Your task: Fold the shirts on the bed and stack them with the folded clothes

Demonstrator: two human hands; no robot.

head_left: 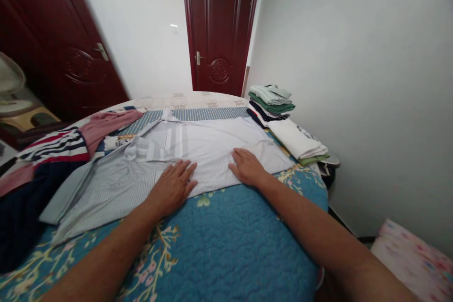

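Note:
A light grey and white striped shirt [208, 141] lies spread sideways across the bed, its collar end toward the left and its hem toward the right. My left hand [173, 181] rests flat on the shirt's near middle, fingers spread. Farther right, my right hand [246, 166] also presses on the cloth near its front edge, fingers stretched out with the thumb apart. Neither hand grips anything. A short sleeve [81, 212] of the shirt reaches toward the near left.
Folded clothes stand in a stack [271, 101] at the far right, with a folded white garment [297, 139] in front. Unfolded striped and pink clothing [60, 151] lies at left. A blue floral quilt [226, 245] covers the bed; a white wall [354, 80] rises close on the right.

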